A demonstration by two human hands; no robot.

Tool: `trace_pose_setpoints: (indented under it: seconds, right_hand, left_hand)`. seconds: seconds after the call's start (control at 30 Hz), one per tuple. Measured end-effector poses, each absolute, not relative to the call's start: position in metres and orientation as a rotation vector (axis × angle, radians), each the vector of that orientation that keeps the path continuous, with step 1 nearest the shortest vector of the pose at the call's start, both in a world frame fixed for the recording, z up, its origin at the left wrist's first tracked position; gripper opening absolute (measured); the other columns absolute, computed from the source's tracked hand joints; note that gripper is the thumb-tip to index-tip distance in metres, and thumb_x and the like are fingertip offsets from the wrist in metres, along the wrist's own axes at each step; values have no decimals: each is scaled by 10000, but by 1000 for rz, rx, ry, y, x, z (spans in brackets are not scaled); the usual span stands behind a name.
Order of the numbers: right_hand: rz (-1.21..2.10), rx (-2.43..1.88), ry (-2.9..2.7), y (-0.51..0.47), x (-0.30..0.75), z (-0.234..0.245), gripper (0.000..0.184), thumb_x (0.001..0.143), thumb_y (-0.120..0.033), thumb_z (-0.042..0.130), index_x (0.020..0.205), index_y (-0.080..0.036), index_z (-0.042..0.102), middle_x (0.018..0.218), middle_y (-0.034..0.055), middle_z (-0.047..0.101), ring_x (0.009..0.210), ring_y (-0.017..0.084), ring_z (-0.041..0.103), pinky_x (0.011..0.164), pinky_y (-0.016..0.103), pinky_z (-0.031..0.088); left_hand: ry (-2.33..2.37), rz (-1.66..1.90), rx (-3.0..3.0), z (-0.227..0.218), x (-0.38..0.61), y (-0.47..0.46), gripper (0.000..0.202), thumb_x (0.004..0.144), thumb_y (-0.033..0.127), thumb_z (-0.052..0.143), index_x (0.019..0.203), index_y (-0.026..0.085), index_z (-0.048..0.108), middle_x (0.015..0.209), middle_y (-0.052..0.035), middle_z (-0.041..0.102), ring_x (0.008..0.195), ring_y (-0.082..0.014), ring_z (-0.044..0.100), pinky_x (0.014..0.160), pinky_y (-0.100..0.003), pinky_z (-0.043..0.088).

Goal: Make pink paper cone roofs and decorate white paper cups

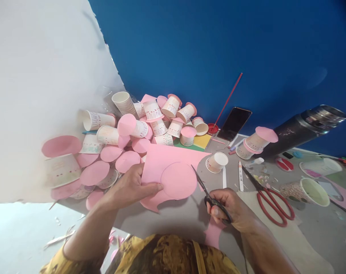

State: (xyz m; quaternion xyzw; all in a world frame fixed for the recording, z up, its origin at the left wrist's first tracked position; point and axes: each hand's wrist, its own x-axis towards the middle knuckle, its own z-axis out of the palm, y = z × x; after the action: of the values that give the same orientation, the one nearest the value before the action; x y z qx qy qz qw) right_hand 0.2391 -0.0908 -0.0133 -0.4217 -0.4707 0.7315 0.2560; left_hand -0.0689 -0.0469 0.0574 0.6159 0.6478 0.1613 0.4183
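My left hand (134, 186) pinches a sheet of pink paper (164, 154), thumb on top and fingers hidden beneath. A circle is outlined on the sheet, and its right and lower edge is cut free along the curve. In my right hand (222, 207) is a small pair of black-handled scissors (203, 184), fingers through the loops. Its blades point up and left, beside the circle's right edge; I cannot tell whether they touch the paper. A pink paper scrap (214, 234) lies under my right hand on the grey table (173, 219).
Many decorated paper cups (152, 110) with pink discs are piled at the left. A phone (235, 123) leans on the blue wall near a red dish (212, 128). Red-handled scissors (271, 205), a marker (240, 177), a paper cup (217, 162) and a black flask (298, 129) stand or lie rightward.
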Motion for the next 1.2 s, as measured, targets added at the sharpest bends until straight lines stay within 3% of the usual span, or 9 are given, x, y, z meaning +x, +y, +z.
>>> trace_pose_setpoints:
  seconds: [0.17, 0.4, 0.7, 0.87, 1.2]
  right_hand:
    - [1989, -1166, -1279, -91, 238, -9, 540, 655, -644, 841, 667, -168, 586, 472, -58, 489, 430, 61, 353, 434, 213, 245]
    - [1998, -1205, -1277, -90, 237, -8, 490, 664, -586, 846, 647, -174, 582, 449, -64, 473, 413, 61, 327, 428, 218, 228]
    - [1981, -1234, -1344, -90, 239, -9, 511, 681, -608, 831, 620, -179, 560, 447, -61, 471, 416, 63, 337, 434, 220, 237]
    - [2008, -1277, -1351, -92, 239, -10, 524, 650, -619, 849, 634, -172, 577, 468, -57, 485, 440, 65, 360, 437, 212, 244]
    - [2046, -1270, -1323, -91, 238, -8, 483, 646, -574, 864, 643, -174, 593, 463, -72, 458, 440, 63, 334, 438, 217, 229]
  left_hand:
    - [1565, 417, 1591, 65, -68, -46, 353, 663, 461, 746, 630, 205, 505, 561, 49, 486, 521, -115, 439, 428, -217, 315]
    - [1504, 492, 1653, 69, -75, -42, 258, 657, 415, 788, 685, 200, 650, 625, 13, 627, 571, -163, 554, 453, -236, 399]
    - [1499, 403, 1733, 68, -83, -40, 291, 699, 445, 774, 638, 201, 627, 570, 23, 562, 524, -145, 505, 439, -233, 377]
    - [1449, 300, 1751, 73, -84, -37, 250, 735, 437, 739, 766, 197, 678, 659, 14, 635, 603, -169, 586, 511, -240, 438]
    - [1405, 390, 1793, 68, -83, -36, 234, 706, 395, 750, 677, 211, 609, 538, 60, 494, 478, -112, 428, 430, -228, 301]
